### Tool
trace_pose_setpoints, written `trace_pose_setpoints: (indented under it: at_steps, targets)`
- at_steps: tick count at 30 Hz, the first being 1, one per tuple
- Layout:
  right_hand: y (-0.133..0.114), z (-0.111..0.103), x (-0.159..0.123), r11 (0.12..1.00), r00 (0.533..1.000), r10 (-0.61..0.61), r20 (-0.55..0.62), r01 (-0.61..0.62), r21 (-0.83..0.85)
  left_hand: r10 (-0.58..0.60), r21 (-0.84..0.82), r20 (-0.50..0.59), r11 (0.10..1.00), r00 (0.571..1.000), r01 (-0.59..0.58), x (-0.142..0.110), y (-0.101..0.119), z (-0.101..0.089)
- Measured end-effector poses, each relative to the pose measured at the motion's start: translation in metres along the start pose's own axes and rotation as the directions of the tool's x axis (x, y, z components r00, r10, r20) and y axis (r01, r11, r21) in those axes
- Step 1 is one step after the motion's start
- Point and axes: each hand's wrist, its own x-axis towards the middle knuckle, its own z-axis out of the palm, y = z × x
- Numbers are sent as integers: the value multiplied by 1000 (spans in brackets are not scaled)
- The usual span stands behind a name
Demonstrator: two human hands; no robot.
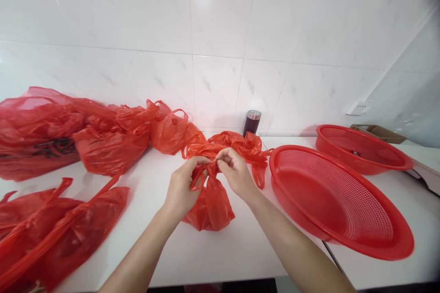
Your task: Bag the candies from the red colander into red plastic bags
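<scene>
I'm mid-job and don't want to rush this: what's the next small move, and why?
Probably ease the left grip and right grip gently apart to tighten the gathered top of the red plastic bag: both are at that bunched top, and a loop of it hangs loose beside the left grip.

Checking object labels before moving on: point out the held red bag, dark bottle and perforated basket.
Held red bag (212, 208): head view, on its lower body.
Dark bottle (251, 125): head view, on its side.
Perforated basket (323, 199): head view, on its inner bottom.
</scene>
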Motion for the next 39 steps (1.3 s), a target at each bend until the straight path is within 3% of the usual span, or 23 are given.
trace_pose_setpoints:
  at_steps: [3,6,9,13,15,18,20,23,26,33,39]
  targets:
    - [0,10,3,994,984,-15,-177,34,102,-42,-78,-25,996,999,40,-5,-5,5]
    - [2,9,8,954,973,121,-196,-59,294,-159,-136,-30,979,987,153,-11,-16,6]
    - [13,-11,11,914,938,263,-227,-167,371,-314,-183,-98,939,944,293,-24,-39,-3]
    - [44,-46,7,940,885,313,-344,-238,243,-427,-194,-194,899,883,392,-53,-77,-18]
    - [61,-51,0,948,879,311,-363,-259,185,-472,-156,-208,881,857,447,-65,-88,-19]
    - [77,-37,-11,961,898,275,-343,-266,76,-513,-144,-280,858,812,492,-72,-91,-8]
    - [82,-20,-19,967,943,207,-260,-238,-94,-507,-134,-324,860,799,492,-69,-88,5]
    - [89,3,-28,898,992,104,-72,-125,-422,-504,-70,-325,857,800,511,-58,-85,26]
    - [100,11,-34,841,994,103,19,-77,-535,-509,59,-277,838,815,543,-48,-91,38]
    - [119,-15,-24,831,988,154,-7,-133,-540,-509,387,-134,763,850,518,-33,-113,28]
    - [137,-30,-20,747,982,183,-43,-167,-643,-553,552,-103,659,827,510,-23,-132,26]
